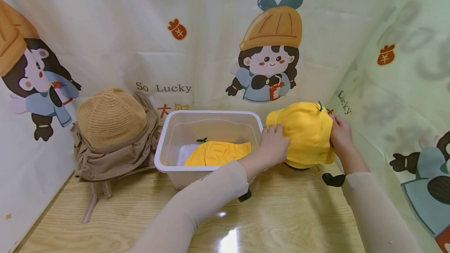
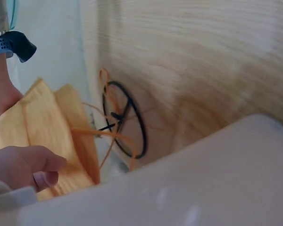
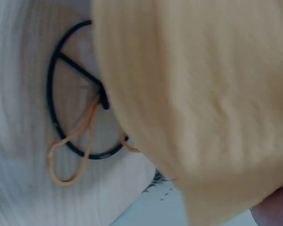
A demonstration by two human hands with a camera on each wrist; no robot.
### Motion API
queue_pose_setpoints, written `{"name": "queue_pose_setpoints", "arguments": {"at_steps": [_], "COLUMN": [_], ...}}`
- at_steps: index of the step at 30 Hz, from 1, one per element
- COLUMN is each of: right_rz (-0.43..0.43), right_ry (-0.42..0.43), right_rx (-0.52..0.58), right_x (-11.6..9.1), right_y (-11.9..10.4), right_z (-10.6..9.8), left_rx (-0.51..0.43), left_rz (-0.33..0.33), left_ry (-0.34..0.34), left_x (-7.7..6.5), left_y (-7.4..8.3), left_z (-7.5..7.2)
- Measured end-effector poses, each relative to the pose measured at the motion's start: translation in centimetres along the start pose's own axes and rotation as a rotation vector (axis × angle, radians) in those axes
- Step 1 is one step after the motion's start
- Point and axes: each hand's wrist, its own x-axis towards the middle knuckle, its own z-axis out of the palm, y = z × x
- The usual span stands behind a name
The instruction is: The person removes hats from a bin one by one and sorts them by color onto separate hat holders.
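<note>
While the left hand [image 1: 272, 143] and right hand [image 1: 341, 134] pinched opposite sides of the hat [image 1: 308, 132], it hung over the stand [image 3: 81, 69] on the bench [image 1: 281, 214], beside the bin [image 1: 197, 168]. A loose cord [image 3: 92, 112] looped across the stand's ring; a careless lift might have snagged it and toppled the stand.

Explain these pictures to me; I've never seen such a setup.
This is a person working bare-handed, not a robot. The widest picture comes from a camera worn on the head; the other two, from cameras on the left and right wrists. On the wooden tabletop sit a plastic bin with a yellow hat inside and, left of it, a knitted tan hat on brown fabric. The left hand and right hand both hold a second yellow hat; a black ring shows beneath it.
</note>
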Motion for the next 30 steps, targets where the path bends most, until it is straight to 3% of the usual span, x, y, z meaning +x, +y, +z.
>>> {"name": "queue_pose_setpoints", "arguments": {"at_steps": [2, 5, 8, 11, 13, 16, 20, 26, 30], "right_rz": [0.023, -0.004, -0.138, -0.282, -0.321, -0.311, -0.3, -0.303, -0.286], "right_ry": [0.022, 0.053, 0.088, 0.079, 0.052, 0.026, 0.06, 0.081, 0.1], "right_rx": [0.04, -0.08, -0.169, -0.181, -0.217, -0.256, -0.243, -0.221, -0.174], "right_x": [0.0, 0.0, -0.1, -0.8, -1.3, -2.1, -3.3, -4.3, -3.8], "right_y": [0.4, 0.8, 0.5, -0.1, -0.2, -0.2, -0.4, -0.3, 1.3], "right_z": [0.1, 0.1, 0.5, 1.6, 2.3, 3.4, 4.4, 4.7, 4.4], "left_rx": [-0.016, -0.156, -0.342, -0.445, -0.476, -0.52, -0.558, -0.573, -0.537], "left_rz": [0.008, -0.012, -0.046, -0.07, -0.074, -0.078, -0.078, -0.045, -0.027], "left_ry": [0.006, 0.039, 0.094, 0.125, 0.11, 0.05, -0.015, -0.034, -0.031], "left_x": [0.0, 0.2, 0.9, 1.9, 2.6, 3.2, 3.5, 3.6, 3.6], "left_y": [-0.2, -0.8, -1.4, -1.5, -1.4, -1.2, -1.2, -1.6, -1.4], "left_z": [0.0, -0.8, -1.7, -2.1, -2.0, -1.6, -0.6, 0.1, 0.1]}}
